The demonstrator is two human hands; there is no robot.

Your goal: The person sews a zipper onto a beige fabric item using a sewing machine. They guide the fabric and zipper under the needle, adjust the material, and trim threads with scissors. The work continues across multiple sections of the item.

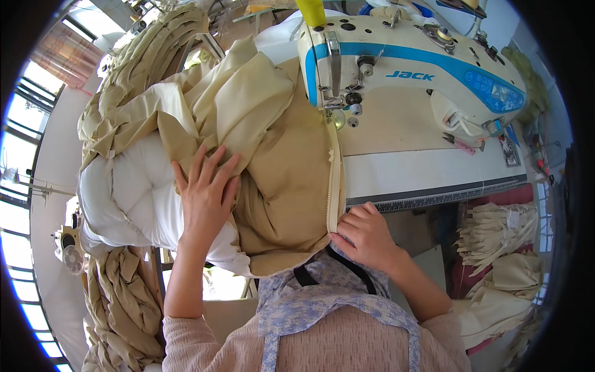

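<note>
A large piece of tan fabric (282, 186) lies across the table of a white and blue sewing machine (396, 68). Along its right edge runs a cream zipper (334, 186), which leads up to the needle area. My left hand (207, 189) rests on the fabric with its fingers spread. At the zipper's near end, my right hand (365, 235) has its fingers curled and pinches the edge between thumb and fingers. White padded stuffing (133, 192) bulges out at the left, beside and under the tan cloth.
A ruler strip (440, 192) borders the table's front edge. Small pink-handled snips (462, 144) lie by the machine's base. Bundles of cream strips (499, 232) and folded cloth (505, 279) sit at the right. More tan fabric (121, 297) hangs at the lower left.
</note>
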